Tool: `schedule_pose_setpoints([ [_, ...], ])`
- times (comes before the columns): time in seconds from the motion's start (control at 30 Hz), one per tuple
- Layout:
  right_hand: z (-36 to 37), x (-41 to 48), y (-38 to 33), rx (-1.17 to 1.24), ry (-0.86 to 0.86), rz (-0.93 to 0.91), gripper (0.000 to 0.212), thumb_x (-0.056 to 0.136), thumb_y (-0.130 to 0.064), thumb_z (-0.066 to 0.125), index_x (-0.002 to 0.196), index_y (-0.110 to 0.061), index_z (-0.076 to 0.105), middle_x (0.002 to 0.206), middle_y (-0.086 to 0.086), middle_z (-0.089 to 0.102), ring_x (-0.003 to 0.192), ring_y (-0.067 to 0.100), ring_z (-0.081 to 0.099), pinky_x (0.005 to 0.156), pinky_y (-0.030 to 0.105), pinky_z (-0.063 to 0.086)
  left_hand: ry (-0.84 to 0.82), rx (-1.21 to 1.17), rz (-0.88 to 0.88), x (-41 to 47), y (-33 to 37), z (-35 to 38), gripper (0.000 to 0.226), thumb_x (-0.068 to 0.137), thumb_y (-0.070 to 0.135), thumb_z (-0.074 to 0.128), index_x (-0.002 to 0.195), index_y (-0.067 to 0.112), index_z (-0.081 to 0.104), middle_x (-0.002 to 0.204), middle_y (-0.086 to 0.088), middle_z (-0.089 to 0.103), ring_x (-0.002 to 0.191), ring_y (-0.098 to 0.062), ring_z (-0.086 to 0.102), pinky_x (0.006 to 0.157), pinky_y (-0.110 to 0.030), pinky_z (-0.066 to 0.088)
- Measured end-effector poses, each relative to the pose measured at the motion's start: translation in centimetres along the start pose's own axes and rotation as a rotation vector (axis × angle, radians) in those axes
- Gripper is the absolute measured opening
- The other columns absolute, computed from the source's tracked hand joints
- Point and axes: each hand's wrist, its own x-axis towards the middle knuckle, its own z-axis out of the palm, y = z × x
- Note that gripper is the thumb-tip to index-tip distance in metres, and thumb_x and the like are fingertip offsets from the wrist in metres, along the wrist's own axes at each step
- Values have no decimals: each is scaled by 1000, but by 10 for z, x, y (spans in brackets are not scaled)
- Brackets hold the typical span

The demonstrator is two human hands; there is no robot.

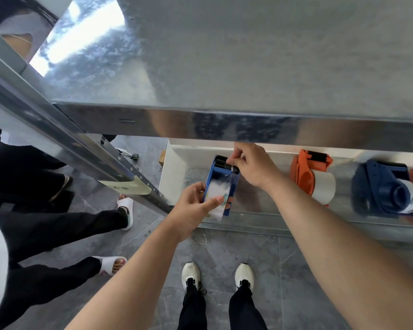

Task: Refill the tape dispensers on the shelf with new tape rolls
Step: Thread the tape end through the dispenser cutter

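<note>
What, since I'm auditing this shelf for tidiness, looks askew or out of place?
Nothing looks spilled or broken. The orange dispenser and the navy dispenser lie tipped on their sides on the shelf. The left hand grips the blue dispenser while the right hand pinches its tape.

Your left grip [194, 208] is holding the blue tape dispenser [210, 177] at the lower shelf [260, 202], while your right grip [253, 165] is pinching the tape [232, 179] by its roller.
</note>
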Motion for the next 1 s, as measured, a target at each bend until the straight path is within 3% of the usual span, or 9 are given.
schedule_pose_setpoints([
  [0.13, 3, 2, -1, 16, 15, 26, 17, 99, -24, 70, 85, -22, 60, 88, -5, 71, 84, 17, 68, 84, 49, 59, -66, -50, -14, -7, 2, -3, 33, 94, -6, 70, 121, 8, 59, 100, -1, 83, 96, -17, 79, 81, -28, 63],
  [0.2, 2, 2, -3, 21, 12, 24, 18, 99, -24, 70, 84, -24, 60, 88, -4, 71, 83, 15, 67, 83, 45, 59, -63, -41, -18, -6, 0, -4, 36, 93, -6, 72, 125, 5, 59, 106, -5, 83, 100, -21, 78, 88, -35, 63],
  [0.27, 0, 2, -4, 37, 4, 20, 21, 98, -24, 72, 81, -27, 60, 87, -1, 72, 81, 16, 67, 80, 42, 58, 5, -40, -8, -4, 1, -1, 36, 92, 4, 77, 125, 4, 62, 109, -11, 82, 102, -26, 77, 96, -45, 59],
  [0.33, -4, 4, -6, 70, -36, 26, 21, 97, -25, 74, 80, -27, 61, 90, 3, 73, 82, 18, 67, 79, 39, 58, 77, -32, 0, -4, 3, 5, 44, 87, 33, 85, 118, 6, 68, 109, -20, 79, 100, -32, 75, 99, -54, 57],
  [0.4, -6, 5, -7, 85, -74, 44, 19, 98, -26, 73, 83, -25, 62, 94, 5, 74, 85, 19, 67, 80, 37, 57, 120, -16, 15, -4, 3, 9, 54, 83, 51, 85, 111, 7, 72, 103, -24, 78, 96, -38, 77, 97, -56, 59],
  [0.5, -6, 4, -6, 95, -98, 70, 17, 100, -26, 70, 86, -23, 61, 97, 6, 74, 86, 21, 68, 82, 39, 57, 129, -21, 22, -3, 2, 10, 35, 93, 38, 79, 109, 7, 72, 99, -19, 81, 93, -41, 79, 89, -55, 63],
  [0.6, -6, 2, -3, 95, -91, 70, 15, 100, -23, 69, 88, -22, 60, 101, 3, 72, 86, 20, 68, 86, 44, 58, 106, -35, 5, -3, 7, 8, 31, 98, 25, 75, 116, 1, 68, 99, -20, 81, 84, -30, 80, 74, -42, 65],
  [0.8, -3, -5, 3, 121, -41, 61, 18, 99, -22, 70, 85, -26, 60, 102, -1, 73, 86, 15, 68, 85, 43, 59, 71, -29, -10, -1, 10, 4, 43, 92, 28, 80, 121, -1, 67, 105, -21, 80, 94, -38, 79, 90, -55, 63],
  [1.0, -2, -13, 17, 118, -14, -29, 21, 97, -18, 72, 84, -26, 57, 114, -8, 66, 107, 14, 64, 97, 39, 56, 179, 9, -32, -1, 9, 12, 42, 93, 37, 79, 115, 2, 69, 95, -15, 81, 80, -30, 80, 73, -44, 65],
])
